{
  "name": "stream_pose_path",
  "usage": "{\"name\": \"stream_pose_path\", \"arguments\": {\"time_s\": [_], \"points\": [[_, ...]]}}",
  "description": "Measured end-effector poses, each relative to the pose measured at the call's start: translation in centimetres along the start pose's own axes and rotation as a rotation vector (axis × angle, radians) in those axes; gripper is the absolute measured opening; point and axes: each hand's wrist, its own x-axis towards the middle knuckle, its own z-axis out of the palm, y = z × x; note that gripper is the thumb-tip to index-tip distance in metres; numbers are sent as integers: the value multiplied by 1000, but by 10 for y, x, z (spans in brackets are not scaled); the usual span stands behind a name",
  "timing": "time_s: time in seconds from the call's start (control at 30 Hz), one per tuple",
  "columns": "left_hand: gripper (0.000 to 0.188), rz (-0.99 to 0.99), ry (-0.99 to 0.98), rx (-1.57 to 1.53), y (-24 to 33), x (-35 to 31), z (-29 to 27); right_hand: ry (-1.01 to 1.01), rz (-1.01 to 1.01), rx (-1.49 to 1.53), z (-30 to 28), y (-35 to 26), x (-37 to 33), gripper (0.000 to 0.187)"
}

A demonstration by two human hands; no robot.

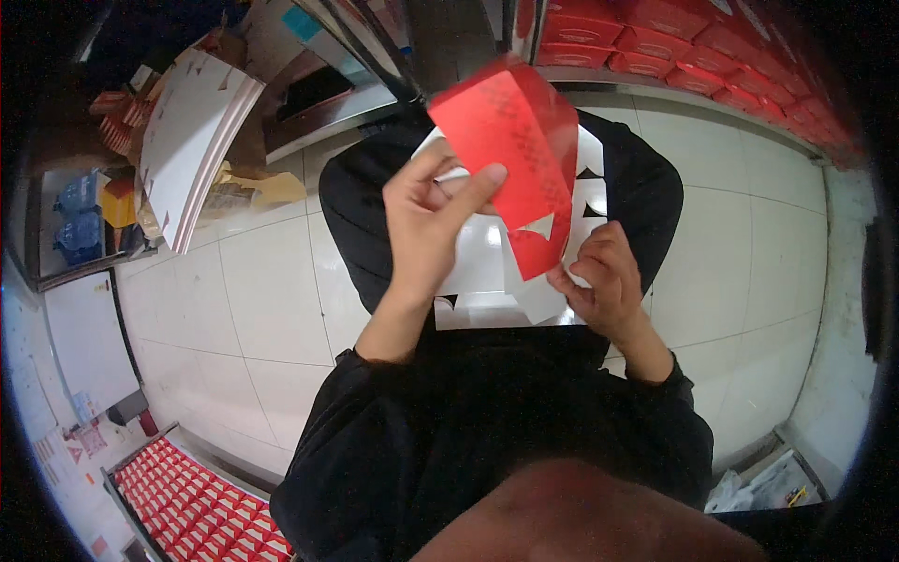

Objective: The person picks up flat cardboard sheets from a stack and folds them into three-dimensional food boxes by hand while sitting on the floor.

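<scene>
A red folded cardboard piece [510, 145] with a darker printed pattern is held up over my lap, tilted. Its lower part has a notch with a pale inner side showing. My left hand [426, 211] grips its left edge, thumb on the front and fingers behind. At the lower tip, my right hand [609, 281] has its fingers curled and pinched against the red card's edge. Beneath both hands, a white die-cut cardboard sheet [473, 262] with notched corners lies across my black-clothed thighs. The red card hides part of the white sheet.
Red boxes [660, 47] are stacked in rows at the far right. White cardboard sheets [192, 136] lean at the left, near blue plastic bottles [80, 215]. Rows of red and white folded pieces [197, 501] fill a rack at lower left. Pale floor tiles [716, 244] surround me.
</scene>
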Motion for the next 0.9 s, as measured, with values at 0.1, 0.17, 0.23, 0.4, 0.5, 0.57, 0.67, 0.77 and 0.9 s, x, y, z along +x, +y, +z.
{"name": "stream_pose_path", "arguments": {"time_s": [0.1, 0.17, 0.23, 0.4, 0.5, 0.57, 0.67, 0.77, 0.9], "points": [[28, -10, -18, -23, 1, 2, 0, -73, -92, 105, -17, 11, 5, 31], [28, -16, -28, -30, -1, 1, 5, -86, -105, 161, -23, 8, 10, 32], [29, -11, -29, -53, -4, -4, 19, -165, -57, 69, -29, 5, 21, 30], [40, 439, -354, 679, -37, -26, -3, -305, 304, 29, -37, 0, 27, 26], [40, 358, -375, 642, -56, -34, -12, -89, 639, 548, -33, 7, 19, 31], [40, 390, -591, 764, -60, -23, -31, -122, 613, 487, -35, 7, 11, 28], [35, 266, -987, 1043, -44, -10, -38, -55, 621, 615, -54, 29, -28, 36], [34, 278, -900, 1363, -41, -23, -52, 391, 812, 582, -58, 43, -27, 41], [50, 952, -197, 1398, -69, -22, -71, 97, 446, -340, -36, 57, 17, 47]]}}
